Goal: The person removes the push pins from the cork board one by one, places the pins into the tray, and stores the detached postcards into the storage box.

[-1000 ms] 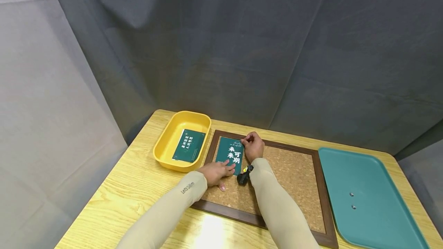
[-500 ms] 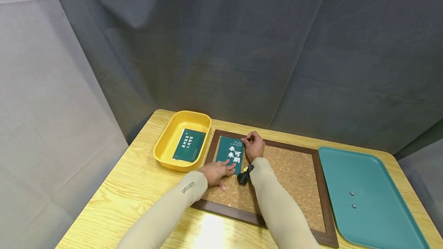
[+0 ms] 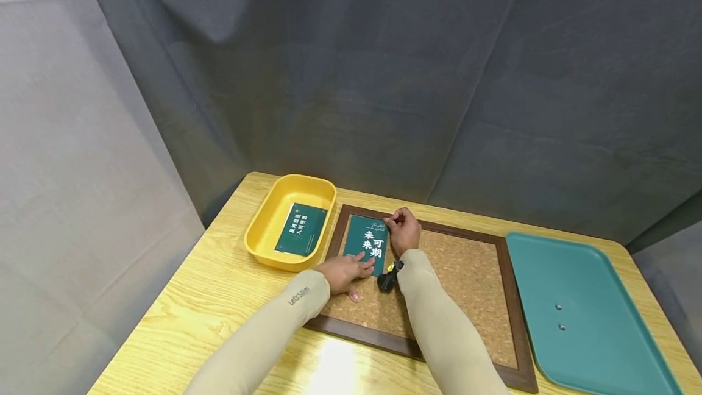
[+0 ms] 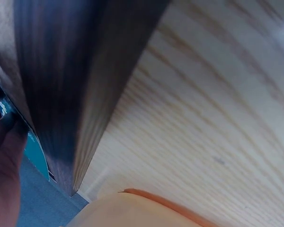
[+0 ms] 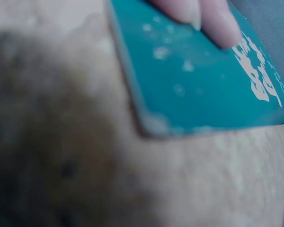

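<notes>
A dark green card with white lettering lies on the left part of a wood-framed corkboard. My left hand rests on the card's lower part with fingers spread; two of its fingertips show on the green card in the right wrist view. At the card's top right corner is my right hand, its thumb and forefinger brought together. Whatever lies between those fingertips is too small or hidden to make out. The left wrist view catches the board's dark frame close up.
Left of the board stands a yellow bin holding another green lettered card. A teal tray sits to the right, bearing two small silvery round pieces. Wooden table lies beneath; a dark curtain hangs behind.
Both hands keep their places on the card. The whole head view has shifted very slightly; nothing else visibly differs.
</notes>
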